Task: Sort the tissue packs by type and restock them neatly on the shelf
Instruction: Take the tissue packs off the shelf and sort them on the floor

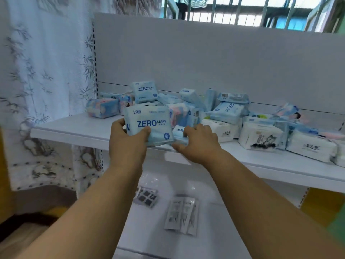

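The left hand (128, 135) grips a light-blue ZERO LEAKS pack (149, 126) by its lower left corner, thumb curled across the printed front and the other fingers hidden behind it. The pack is held upright, facing the camera, above the front edge of the white shelf (74, 131).

Just to its right, the right hand (197, 144) reaches down onto a second, smaller ZERO pack (179, 132) lying on the shelf. The fingers are curled over its top and the thumb is spread out below its near edge; whether the pack is actually clamped or only touched cannot be told.

Behind both hands lies an unsorted heap of blue tissue packs (188, 107), with another ZERO LEAKS pack (144, 91) propped on top. White tissue packs (260, 136) lie further right along the shelf.
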Available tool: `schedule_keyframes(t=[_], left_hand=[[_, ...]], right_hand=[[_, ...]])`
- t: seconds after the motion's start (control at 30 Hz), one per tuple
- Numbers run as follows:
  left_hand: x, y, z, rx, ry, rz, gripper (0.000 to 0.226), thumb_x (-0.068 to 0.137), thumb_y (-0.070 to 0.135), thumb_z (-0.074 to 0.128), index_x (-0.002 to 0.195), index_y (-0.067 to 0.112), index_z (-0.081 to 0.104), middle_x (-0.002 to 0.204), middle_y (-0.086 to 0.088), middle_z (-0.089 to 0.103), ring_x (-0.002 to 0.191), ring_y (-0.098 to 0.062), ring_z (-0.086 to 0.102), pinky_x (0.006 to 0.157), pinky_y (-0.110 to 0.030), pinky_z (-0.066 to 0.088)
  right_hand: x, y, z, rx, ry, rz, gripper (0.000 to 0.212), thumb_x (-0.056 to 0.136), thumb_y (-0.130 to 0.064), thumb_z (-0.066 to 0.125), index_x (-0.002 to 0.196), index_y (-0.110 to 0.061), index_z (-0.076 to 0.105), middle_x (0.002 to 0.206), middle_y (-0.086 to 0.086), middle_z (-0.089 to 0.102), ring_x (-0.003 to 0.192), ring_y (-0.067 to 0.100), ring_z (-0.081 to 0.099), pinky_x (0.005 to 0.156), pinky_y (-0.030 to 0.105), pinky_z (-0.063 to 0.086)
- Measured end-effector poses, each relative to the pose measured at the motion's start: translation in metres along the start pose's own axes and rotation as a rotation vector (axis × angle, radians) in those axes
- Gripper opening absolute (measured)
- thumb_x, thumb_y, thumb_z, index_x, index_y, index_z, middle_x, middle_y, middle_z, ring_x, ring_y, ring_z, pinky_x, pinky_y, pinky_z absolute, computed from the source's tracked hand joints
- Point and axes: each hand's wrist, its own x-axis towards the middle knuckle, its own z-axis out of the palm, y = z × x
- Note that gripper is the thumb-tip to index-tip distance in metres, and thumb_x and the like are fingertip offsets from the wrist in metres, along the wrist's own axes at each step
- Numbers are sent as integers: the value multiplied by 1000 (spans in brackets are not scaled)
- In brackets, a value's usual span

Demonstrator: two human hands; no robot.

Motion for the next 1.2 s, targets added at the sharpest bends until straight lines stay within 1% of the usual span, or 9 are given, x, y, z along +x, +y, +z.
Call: schedule_keyframes(t=[0.1, 0.3, 0.43, 0.5, 0.63, 0.8, 0.93, 1.03, 1.2], left_hand=[[-21, 6, -15, 22, 55, -1, 46, 81, 11, 77, 115, 28, 52, 104, 1, 65, 95, -22, 68, 85, -45, 59], [-43, 24, -65, 137, 198, 19, 46, 83, 19, 76, 119, 31, 51, 106, 5, 66, 96, -17, 67, 87, -45, 57], [-57, 40, -96, 103, 287, 22, 50, 83, 18, 77, 123, 27, 48, 107, 4, 65, 95, -15, 67, 82, -38, 60], [-63, 49, -117, 99, 343, 32, 51, 82, 20, 79, 117, 31, 44, 105, 4, 64, 95, -16, 68, 81, -39, 60], [-76, 74, -182, 44, 461, 53, 52, 78, 24, 81, 115, 32, 45, 107, 2, 66, 92, -17, 70, 71, -36, 62], [-104, 111, -306, -8, 607, 114, 35, 79, 13, 81, 101, 25, 56, 106, -4, 71, 94, -21, 71, 74, -38, 59], [-130, 132, -407, -147, 643, 30, 29, 86, 10, 72, 112, 17, 60, 108, -11, 72, 90, -28, 71, 64, -37, 57], [-154, 139, -478, -245, 626, -61, 23, 93, 12, 62, 115, 17, 61, 104, -12, 73, 77, -28, 72, 54, -35, 56], [-192, 117, -570, -257, 637, -180, 19, 98, 12, 50, 108, 16, 66, 108, -11, 72, 90, -30, 68, 82, -52, 54]], right_hand=[[8, 0, -3, 207, -91, -43, 57, 80, -57, 68, 116, -20, 44, 117, 7, 58, 104, 28, 56, 86, 41, 50], [2, -38, -4, 310, 85, -190, 32, 92, -39, 62, 113, -17, 53, 107, 6, 62, 93, 29, 57, 71, 33, 42], [-25, -72, -13, 902, 210, -51, 21, 98, -37, 56, 100, -17, 53, 87, -1, 56, 80, 21, 53, 61, 29, 36], [-39, -100, -22, 1269, 173, 9, 21, 99, -39, 53, 92, -19, 54, 83, -1, 59, 80, 21, 59, 62, 30, 47], [-71, -177, -22, 1755, -140, 43, 17, 100, -35, 53, 94, -20, 60, 89, 6, 74, 87, 27, 72, 82, 52, 58], [-130, -289, -22, 2041, -588, -18, 33, 98, -40, 50, 113, -14, 65, 97, 11, 75, 83, 27, 72, 74, 46, 59], [-186, -375, -8, 2046, -873, -107, 63, 69, -44, 74, 124, -15, 63, 113, 13, 72, 101, 35, 69, 90, 53, 51], [-226, -434, 10, 2003, -1064, -93, 41, 72, -26, 72, 111, -15, 66, 101, 9, 75, 88, 31, 71, 79, 46, 54], [-289, -509, 55, 1894, -1470, 146, 31, 81, -28, 67, 108, -12, 69, 104, 11, 75, 84, 28, 73, 70, 40, 58]])
